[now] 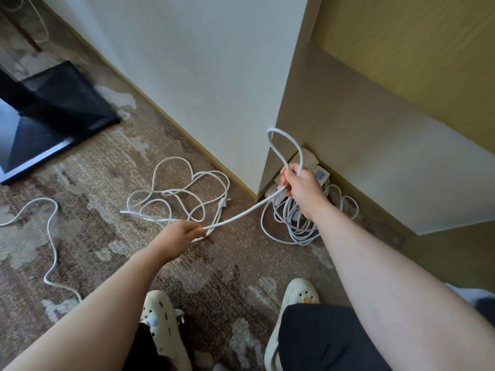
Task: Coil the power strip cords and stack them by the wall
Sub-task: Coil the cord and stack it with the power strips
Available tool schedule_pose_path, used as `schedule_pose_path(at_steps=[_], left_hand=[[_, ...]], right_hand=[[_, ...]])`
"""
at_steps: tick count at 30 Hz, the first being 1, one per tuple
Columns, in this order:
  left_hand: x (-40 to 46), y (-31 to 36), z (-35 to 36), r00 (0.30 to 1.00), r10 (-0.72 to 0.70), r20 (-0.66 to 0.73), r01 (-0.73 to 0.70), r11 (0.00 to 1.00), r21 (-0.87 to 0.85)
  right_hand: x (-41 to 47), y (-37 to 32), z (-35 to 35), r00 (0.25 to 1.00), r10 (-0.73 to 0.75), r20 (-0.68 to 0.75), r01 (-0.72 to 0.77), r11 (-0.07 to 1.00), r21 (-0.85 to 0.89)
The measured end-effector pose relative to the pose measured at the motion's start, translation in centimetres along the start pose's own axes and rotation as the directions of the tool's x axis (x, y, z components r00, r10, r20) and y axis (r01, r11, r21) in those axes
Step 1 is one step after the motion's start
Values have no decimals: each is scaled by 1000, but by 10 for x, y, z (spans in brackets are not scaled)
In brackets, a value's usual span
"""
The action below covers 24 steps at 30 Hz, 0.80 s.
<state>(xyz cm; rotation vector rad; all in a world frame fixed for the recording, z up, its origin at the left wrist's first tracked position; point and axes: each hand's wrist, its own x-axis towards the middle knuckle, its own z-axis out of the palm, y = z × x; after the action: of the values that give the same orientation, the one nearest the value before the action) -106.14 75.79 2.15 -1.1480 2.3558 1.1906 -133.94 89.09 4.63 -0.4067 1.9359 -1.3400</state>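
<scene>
No legible text, label, brand or number anywhere

The right hand covers part of the power strips stacked at the wall corner, their count unclear; left of that corner, a loose cord leaves the frame's left edge; the black stand is cropped too.

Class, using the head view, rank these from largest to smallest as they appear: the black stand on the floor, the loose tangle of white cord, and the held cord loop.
1. Black stand
2. Loose tangle
3. Held loop, raised nearer the camera, yet smallest.
</scene>
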Motion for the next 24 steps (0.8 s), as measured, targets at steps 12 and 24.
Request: schedule_pose_path(at_steps=[12,24], left_hand=[[-1,53,36,982,176,69,-185,970,159],[-23,-33,-47,1000,12,-27,-13,999,-39]], right_hand=[[-5,-9,7,995,-77,66,82,993,-84],[0,-9,-37,969,-174,-174,122,954,-274]])
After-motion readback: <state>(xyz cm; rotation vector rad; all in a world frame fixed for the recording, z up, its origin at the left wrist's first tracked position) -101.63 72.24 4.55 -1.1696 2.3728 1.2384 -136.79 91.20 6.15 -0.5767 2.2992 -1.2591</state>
